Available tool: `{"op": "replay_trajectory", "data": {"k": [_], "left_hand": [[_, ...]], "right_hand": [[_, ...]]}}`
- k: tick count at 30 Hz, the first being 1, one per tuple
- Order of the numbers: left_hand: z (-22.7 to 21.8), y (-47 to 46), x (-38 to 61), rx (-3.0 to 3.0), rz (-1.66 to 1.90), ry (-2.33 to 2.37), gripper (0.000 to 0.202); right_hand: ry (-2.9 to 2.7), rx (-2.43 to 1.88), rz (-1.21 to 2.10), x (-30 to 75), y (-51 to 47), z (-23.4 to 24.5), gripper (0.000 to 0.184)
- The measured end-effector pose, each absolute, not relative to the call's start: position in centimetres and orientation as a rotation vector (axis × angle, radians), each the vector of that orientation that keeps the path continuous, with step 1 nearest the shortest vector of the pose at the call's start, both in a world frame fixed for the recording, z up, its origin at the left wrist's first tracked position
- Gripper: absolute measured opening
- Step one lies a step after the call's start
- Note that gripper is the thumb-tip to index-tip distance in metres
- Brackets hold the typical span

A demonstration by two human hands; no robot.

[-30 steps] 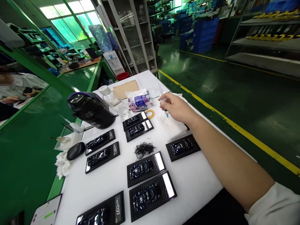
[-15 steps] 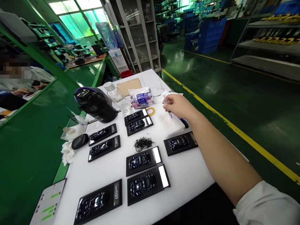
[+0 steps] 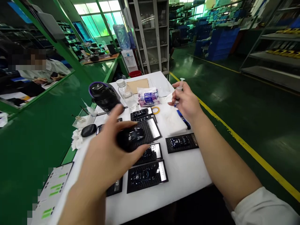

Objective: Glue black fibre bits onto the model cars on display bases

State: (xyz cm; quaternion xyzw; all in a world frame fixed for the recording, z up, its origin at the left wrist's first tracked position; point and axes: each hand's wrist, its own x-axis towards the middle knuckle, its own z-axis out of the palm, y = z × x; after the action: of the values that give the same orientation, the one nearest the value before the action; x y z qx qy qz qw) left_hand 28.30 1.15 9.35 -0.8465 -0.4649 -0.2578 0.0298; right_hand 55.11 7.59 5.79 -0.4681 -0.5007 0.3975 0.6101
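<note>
My left hand (image 3: 105, 150), blurred, grips a black carbon-patterned plate (image 3: 148, 131) by its edges, thumb at the near side and fingers at the far side. A small dark model car (image 3: 136, 135) sits on that plate, tilted above the table. My right hand (image 3: 186, 100) is closed around a small clear syringe (image 3: 180, 86), its plunger up and its blue tip down. Below this hand lie a white pad (image 3: 172, 120) and a blue-and-black tool (image 3: 183, 119). More car plates lie about: one at the right (image 3: 180, 142), one at the front (image 3: 147, 176), others partly hidden behind my left hand.
A black bottle (image 3: 103, 95), a clear jar (image 3: 127, 95), a tissue pack (image 3: 148, 97) and a yellow tape ring (image 3: 156, 110) stand or lie towards the back. A black oval case (image 3: 88, 130) is at the left edge. Another person (image 3: 44, 73) sits beyond the green bench.
My left hand has come into view with a car plate held above the table. My right hand has lifted and turned, showing the syringe upright. The view has shifted slightly.
</note>
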Motion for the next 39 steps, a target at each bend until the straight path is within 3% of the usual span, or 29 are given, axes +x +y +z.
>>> {"op": "replay_trajectory", "data": {"k": [2, 6, 9, 22, 33, 39], "left_hand": [[8.3, 2.4, 30.6, -2.635, -0.663, -1.418, 0.094], [5.6, 3.1, 31.7, -2.691, -0.675, -1.252, 0.092], [4.5, 2.5, 31.1, -2.705, -0.785, -1.198, 0.09], [4.2, 1.9, 31.2, -2.657, -0.909, -1.165, 0.08], [4.0, 2.1, 31.2, -2.66, -0.896, -1.189, 0.081], [3.9, 2.2, 31.3, -2.676, -0.902, -1.2, 0.081]], "right_hand": [[-1.041, -0.667, 1.07, 54.1, 6.6, 6.7, 0.027], [-1.133, -0.061, 1.408, 51.5, 5.0, 7.1, 0.068], [-1.203, 0.163, 1.501, 50.2, 4.8, 6.4, 0.075], [-1.222, 0.183, 1.64, 49.6, 5.1, 5.6, 0.07], [-1.145, -0.099, 1.693, 49.6, 4.6, 5.6, 0.067], [-1.237, 0.117, 1.629, 49.4, 5.8, 4.8, 0.068]]}}
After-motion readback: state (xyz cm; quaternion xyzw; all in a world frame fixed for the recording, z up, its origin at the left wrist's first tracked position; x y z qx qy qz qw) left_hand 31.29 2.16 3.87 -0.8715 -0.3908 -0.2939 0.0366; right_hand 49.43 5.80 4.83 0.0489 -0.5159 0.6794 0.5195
